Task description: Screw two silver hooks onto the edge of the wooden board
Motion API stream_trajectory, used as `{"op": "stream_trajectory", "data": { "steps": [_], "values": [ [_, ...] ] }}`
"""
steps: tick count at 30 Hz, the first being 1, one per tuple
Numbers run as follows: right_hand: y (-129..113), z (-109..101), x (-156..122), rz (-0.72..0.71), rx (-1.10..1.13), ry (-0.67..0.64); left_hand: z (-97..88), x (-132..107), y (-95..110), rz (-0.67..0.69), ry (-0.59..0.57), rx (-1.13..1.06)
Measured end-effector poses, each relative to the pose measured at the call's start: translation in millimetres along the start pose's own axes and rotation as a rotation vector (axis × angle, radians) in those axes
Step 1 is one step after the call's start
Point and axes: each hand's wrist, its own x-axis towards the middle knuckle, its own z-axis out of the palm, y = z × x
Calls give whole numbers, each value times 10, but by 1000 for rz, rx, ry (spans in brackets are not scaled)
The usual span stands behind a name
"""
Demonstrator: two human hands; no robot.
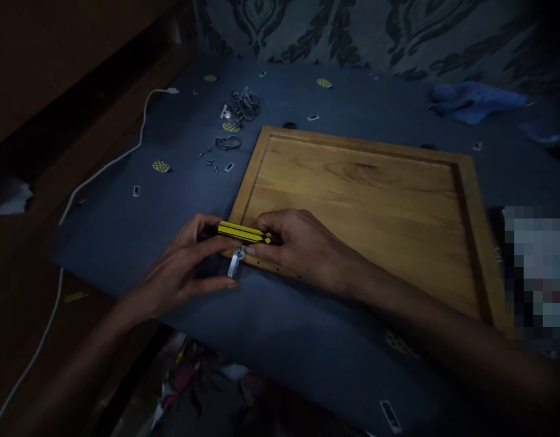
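A wooden cabinet-door panel (366,200) lies flat on a blue-covered surface. At its near left corner, a yellow-and-black screwdriver (243,232) lies across both my hands. My left hand (189,264) curls around the handle end. My right hand (298,246) closes over the tip end, on the panel's edge. A small silver metal fitting (235,262) hangs just below the screwdriver at the panel's corner, between my fingers. The screwdriver's tip is hidden under my right fingers.
Loose metal hardware and screws (237,112) lie scattered at the back left, with small yellow perforated discs (161,165). A white cable (102,170) runs along the left edge. A crumpled blue cloth (471,100) sits back right. A patterned wall stands behind.
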Motion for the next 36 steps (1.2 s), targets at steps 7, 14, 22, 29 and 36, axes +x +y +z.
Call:
{"op": "stream_trajectory", "data": {
  "steps": [7,14,22,29,36],
  "values": [
    [33,11,58,15,16,-42,31,-10,10,-4,13,24],
    [19,-14,51,7,10,-30,10,-148,129,-65,63,134],
    [24,-6,33,-15,8,-21,17,-215,140,109,33,212],
    [9,-12,18,-8,27,-10,1,-190,129,149,12,231],
    [11,-6,23,17,21,-17,-10,-193,62,205,21,256]
  ]
}}
